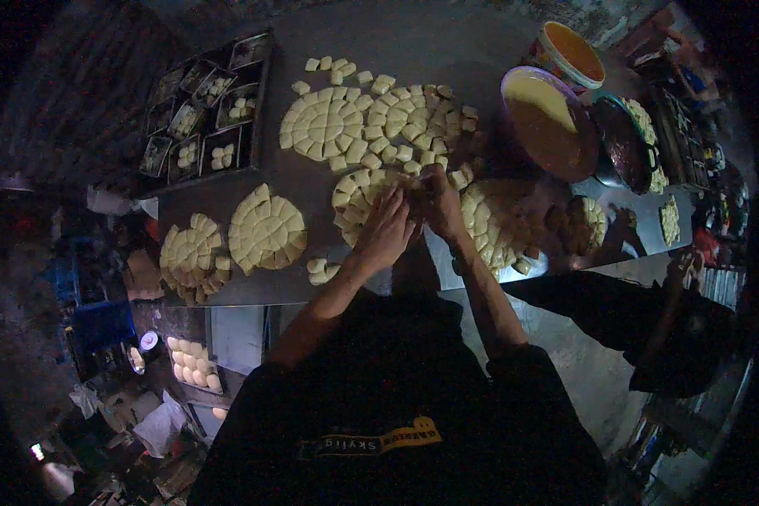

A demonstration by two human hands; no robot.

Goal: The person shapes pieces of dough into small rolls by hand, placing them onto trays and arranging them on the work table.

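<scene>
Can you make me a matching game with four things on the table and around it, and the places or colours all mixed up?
Things:
1. The left hand and right hand
2. The dark crate
3. The bucket
4. The pale rounded pieces

Places and colours:
A. Orange inside
B. Low on the left of the picture, below the table
C. Close together, by the dough pieces near the middle
D. On the table, toward its far left corner, with small tins in it

Right pairs: 1-C, 2-D, 3-A, 4-B
</scene>
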